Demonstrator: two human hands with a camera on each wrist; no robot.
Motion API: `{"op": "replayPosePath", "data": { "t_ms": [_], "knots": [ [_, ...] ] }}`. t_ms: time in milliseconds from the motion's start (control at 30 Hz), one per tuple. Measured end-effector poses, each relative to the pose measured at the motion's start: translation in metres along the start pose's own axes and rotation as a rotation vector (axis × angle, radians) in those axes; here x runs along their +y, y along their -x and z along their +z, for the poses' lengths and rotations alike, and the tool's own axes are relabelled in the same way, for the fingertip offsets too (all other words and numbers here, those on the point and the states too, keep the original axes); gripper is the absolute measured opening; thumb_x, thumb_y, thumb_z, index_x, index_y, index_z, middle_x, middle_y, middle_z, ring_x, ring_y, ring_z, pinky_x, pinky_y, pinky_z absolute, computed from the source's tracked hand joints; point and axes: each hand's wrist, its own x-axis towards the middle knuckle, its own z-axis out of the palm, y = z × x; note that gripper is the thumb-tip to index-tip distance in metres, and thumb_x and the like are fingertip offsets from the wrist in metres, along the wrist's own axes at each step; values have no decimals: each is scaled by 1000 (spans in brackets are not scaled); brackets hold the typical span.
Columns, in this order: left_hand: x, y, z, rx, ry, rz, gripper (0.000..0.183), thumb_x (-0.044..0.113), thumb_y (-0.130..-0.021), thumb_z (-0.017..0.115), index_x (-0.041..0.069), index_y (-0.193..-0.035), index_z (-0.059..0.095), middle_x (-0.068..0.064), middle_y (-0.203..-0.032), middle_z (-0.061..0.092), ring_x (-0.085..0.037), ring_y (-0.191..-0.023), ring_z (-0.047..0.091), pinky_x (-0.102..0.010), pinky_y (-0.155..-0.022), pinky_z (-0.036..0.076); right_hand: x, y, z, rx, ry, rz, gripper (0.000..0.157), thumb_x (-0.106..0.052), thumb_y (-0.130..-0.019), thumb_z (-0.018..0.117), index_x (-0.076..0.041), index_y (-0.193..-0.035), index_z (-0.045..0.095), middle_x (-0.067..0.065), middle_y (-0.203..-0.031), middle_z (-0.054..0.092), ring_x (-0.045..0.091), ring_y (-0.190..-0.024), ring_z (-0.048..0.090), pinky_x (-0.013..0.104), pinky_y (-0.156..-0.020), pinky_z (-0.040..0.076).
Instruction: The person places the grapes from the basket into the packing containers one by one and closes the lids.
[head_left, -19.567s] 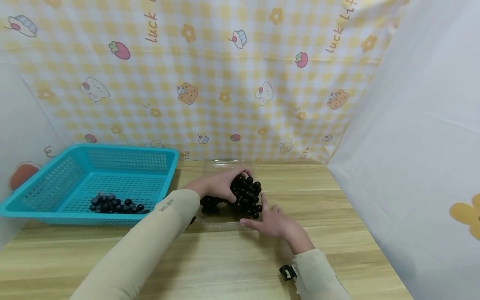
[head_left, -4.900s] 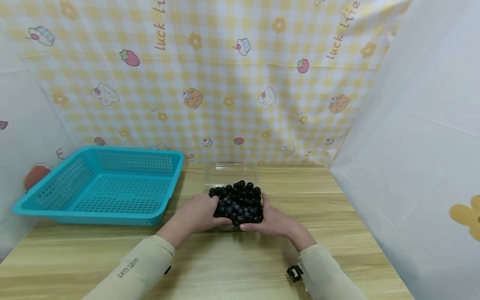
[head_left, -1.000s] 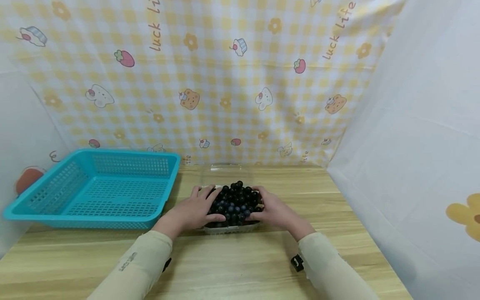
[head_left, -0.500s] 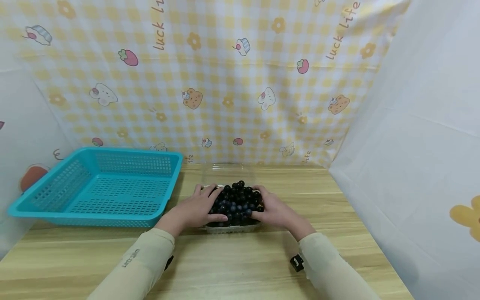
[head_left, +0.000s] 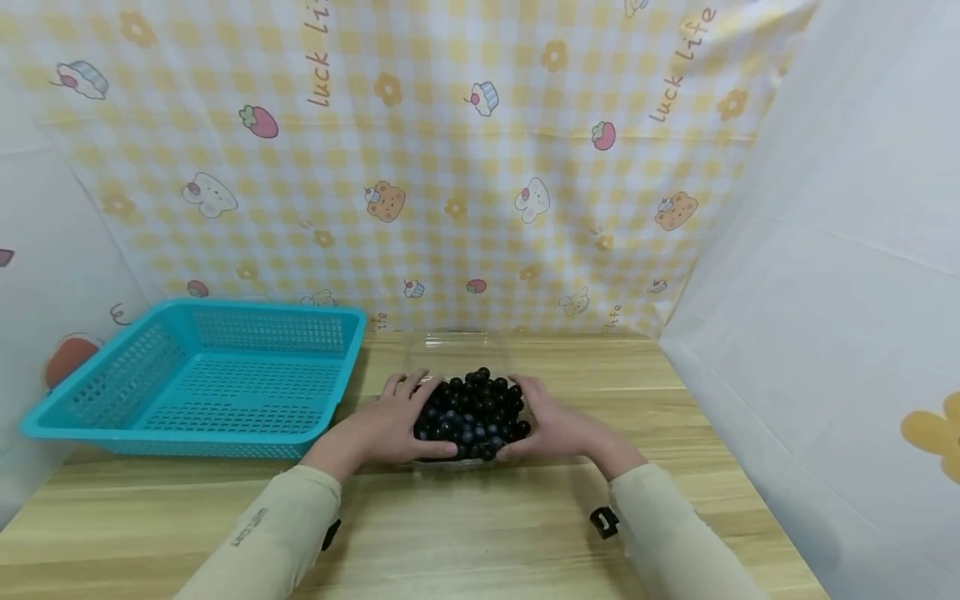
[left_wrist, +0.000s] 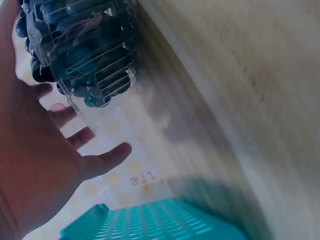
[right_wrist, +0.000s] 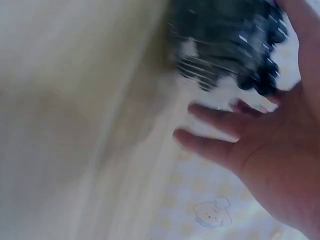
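Dark grapes [head_left: 472, 417] are heaped in a clear plastic clamshell box [head_left: 459, 463], rising above its rim. The transparent lid [head_left: 457, 340] lies back behind it, toward the patterned cloth. My left hand [head_left: 386, 427] spreads along the left side, its thumb across the front-left grapes. On the right side my right hand [head_left: 558, 425] rests with its thumb at the front corner and fingers toward the back. Ribbed box walls show in the left wrist view, where the left fingers [left_wrist: 107, 161] reach out apart. The right fingers [right_wrist: 210, 145] are likewise extended beside the blurred box.
A turquoise plastic basket [head_left: 345, 367] with perforated walls stands on the wooden table [head_left: 465, 533] to the left. Behind the box hangs a yellow checked cloth [head_left: 450, 150]; a white sheet [head_left: 825, 250] borders the right side.
Grapes seen in the basket 19.6 s ago are gone from it, and the box's heap is larger. Since 4.9 s ago the left fingers have spread. In the last half second the right thumb moved toward the front.
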Motion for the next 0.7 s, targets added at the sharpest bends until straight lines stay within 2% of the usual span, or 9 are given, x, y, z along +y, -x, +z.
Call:
{"op": "replayPosePath", "data": {
  "t_ms": [67,133,233,333,433,500,600,700],
  "knots": [
    [-1,-2,2,43,75,-40,110,85,-94,49,19,-173,13,-19,-180,10,-51,-164,11,-79,-119,32,0,-2,-7,-1,-47,6,124,-60,-86,84,-21,-173,4,19,-178,10,45,-161,27,65,-127,32],
    [-2,-6,4,91,181,-87,101,79,-102,39,14,-173,10,-24,-179,5,-53,-163,7,-79,-123,25,0,-8,-12,30,-119,0,113,-61,-94,74,-18,-173,5,20,-179,7,49,-162,21,68,-129,27],
    [-2,-11,5,142,356,-158,90,70,-110,23,7,-172,8,-29,-177,2,-55,-163,4,-76,-127,17,2,-18,-16,92,-181,-6,86,-57,-109,51,-13,-172,14,22,-178,14,52,-160,26,68,-128,28],
    [0,-14,3,146,532,-210,87,66,-111,14,3,-171,8,-30,-176,7,-54,-163,9,-71,-130,14,4,-30,-16,134,-170,-31,68,-51,-116,31,-8,-169,27,24,-175,21,51,-158,30,67,-128,30],
    [1,-15,0,128,670,-245,88,67,-110,12,4,-171,8,-28,-176,14,-52,-162,15,-68,-132,15,4,-39,-13,137,-160,-50,64,-48,-118,21,-8,-166,37,22,-175,24,46,-160,29,66,-129,28],
    [1,-15,-2,114,734,-261,88,68,-110,12,5,-171,6,-26,-177,15,-51,-162,16,-67,-132,15,2,-44,-11,110,-190,-48,65,-48,-117,18,-9,-165,39,20,-176,20,45,-162,23,66,-131,24],
    [1,-15,-5,100,774,-277,88,69,-109,12,9,-172,4,-24,-178,13,-50,-163,15,-67,-132,13,-1,-47,-7,51,-237,-29,66,-48,-117,14,-10,-166,36,20,-179,12,44,-166,12,66,-133,16],
    [2,-14,-6,100,809,-280,87,70,-109,13,11,-172,4,-23,-179,11,-50,-163,13,-67,-132,12,0,-49,-1,34,-285,-7,67,-51,-117,13,-14,-166,38,18,-180,10,41,-167,8,66,-133,14]
  ]
}}
